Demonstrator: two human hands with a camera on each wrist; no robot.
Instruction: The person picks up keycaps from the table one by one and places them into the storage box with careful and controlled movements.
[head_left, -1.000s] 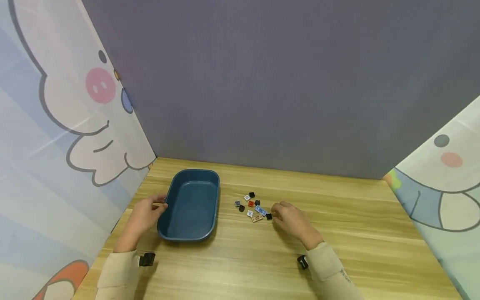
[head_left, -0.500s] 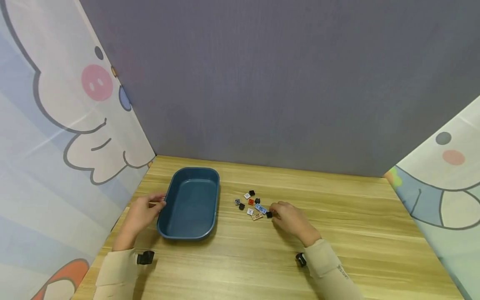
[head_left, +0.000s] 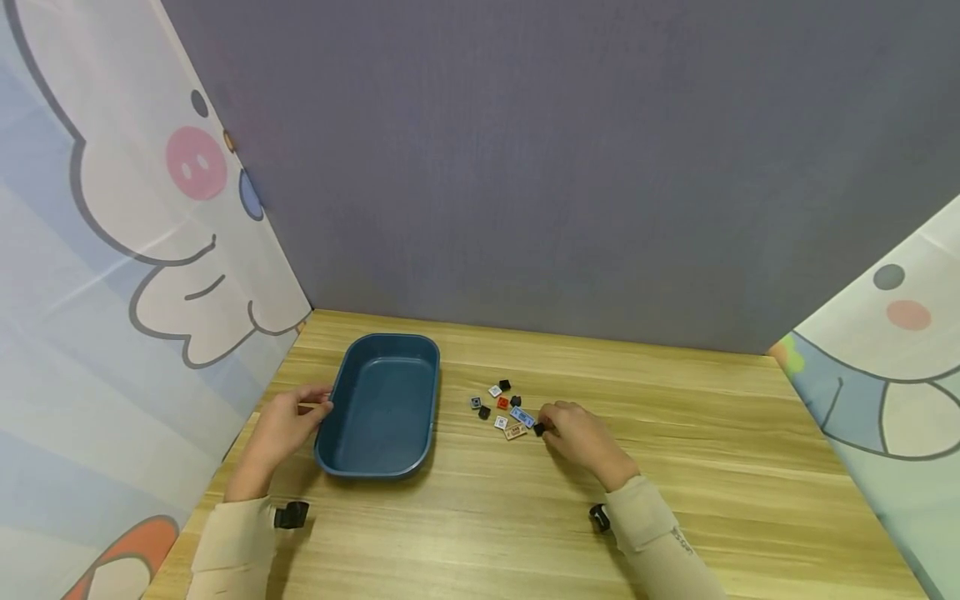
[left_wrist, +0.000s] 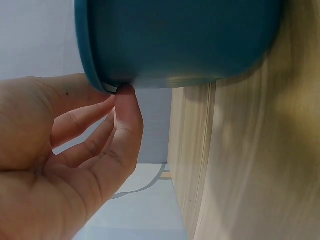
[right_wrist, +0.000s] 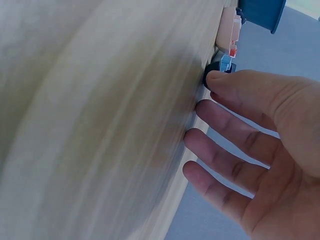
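Note:
At the left of the head view stands a dark blue rectangular tray (head_left: 378,467). My left hand (head_left: 281,429) pinches its left rim; in the left wrist view, the thumb (left_wrist: 128,107) presses the outer wall right under the lip. Right of the tray lies a loose group of small keycaps. At its right edge my right hand (head_left: 581,435) pinches a small black keycap (head_left: 539,429) between thumb and index finger, its other fingers spread just over the table. Beside that cap lie a long blue keycap (head_left: 522,417) and a long beige keycap (head_left: 516,432).
Farther into the group are a red keycap (head_left: 502,403), a white keycap (head_left: 500,422), a grey keycap (head_left: 476,402) and several more black and white ones. A grey panel (head_left: 525,167) closes off the back of the wooden table (head_left: 465,533); printed cloths hang at both sides.
My right hand's fingers have closed in on the black keycap at the group's edge, which now sits slightly turned. The left hand and the tray stay put; the head view shifts slightly.

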